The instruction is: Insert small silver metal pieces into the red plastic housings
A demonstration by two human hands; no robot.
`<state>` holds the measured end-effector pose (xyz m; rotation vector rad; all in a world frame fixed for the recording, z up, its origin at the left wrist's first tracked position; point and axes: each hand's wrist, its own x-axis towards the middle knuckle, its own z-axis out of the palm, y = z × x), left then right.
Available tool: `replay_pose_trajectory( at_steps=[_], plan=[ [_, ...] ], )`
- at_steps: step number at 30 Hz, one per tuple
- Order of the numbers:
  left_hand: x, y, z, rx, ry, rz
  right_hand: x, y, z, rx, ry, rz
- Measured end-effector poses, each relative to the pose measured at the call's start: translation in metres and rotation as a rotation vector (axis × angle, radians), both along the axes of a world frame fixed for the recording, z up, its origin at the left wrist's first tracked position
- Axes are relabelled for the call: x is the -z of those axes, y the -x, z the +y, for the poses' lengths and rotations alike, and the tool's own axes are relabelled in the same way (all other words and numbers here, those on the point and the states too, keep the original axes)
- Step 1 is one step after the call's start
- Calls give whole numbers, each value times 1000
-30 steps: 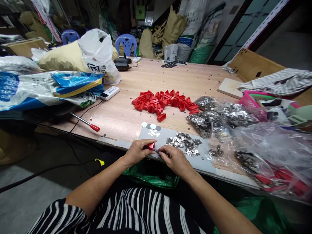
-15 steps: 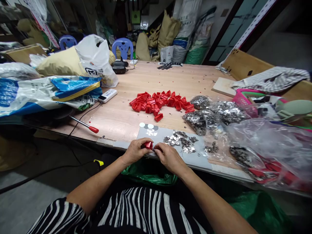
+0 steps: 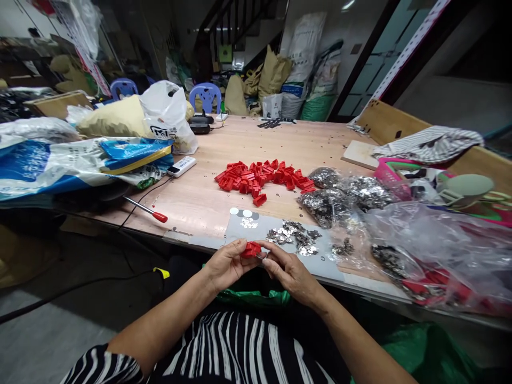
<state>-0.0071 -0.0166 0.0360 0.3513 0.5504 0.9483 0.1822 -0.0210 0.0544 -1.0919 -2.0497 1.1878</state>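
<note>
My left hand [image 3: 224,262] pinches a small red plastic part [image 3: 251,249] just in front of the table's near edge. My right hand [image 3: 288,269] is closed against the same part from the right, with a small metal piece showing at its fingertips. Behind the hands a grey mat [image 3: 267,224] holds a scatter of small metal clips [image 3: 292,234]. Farther back a heap of red plastic parts [image 3: 260,176] lies on the wooden table [image 3: 256,138].
Clear bags of metal clips [image 3: 340,200] and a bag with red parts [image 3: 432,256] lie at the right. A red-handled screwdriver [image 3: 146,209], a white remote [image 3: 181,166] and printed sacks [image 3: 80,160] lie at the left. A green bag [image 3: 256,296] hangs under the table edge.
Both hands have drawn slightly back from the mat toward my body, still together on the red part. The camera has tilted up a little.
</note>
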Motion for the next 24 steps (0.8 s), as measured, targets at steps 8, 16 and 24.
replay_pose_trajectory(
  at_steps=[8,16,24],
  plan=[
    [0,-6,-5,-32,92,-44,1,1,-4,81,-64,-9],
    [23,-4,-17,147,-16,131,15,-9,-6,81,54,62],
    [56,0,-22,312,-773,1208,22,-32,35,374,-213,-419]
  ],
)
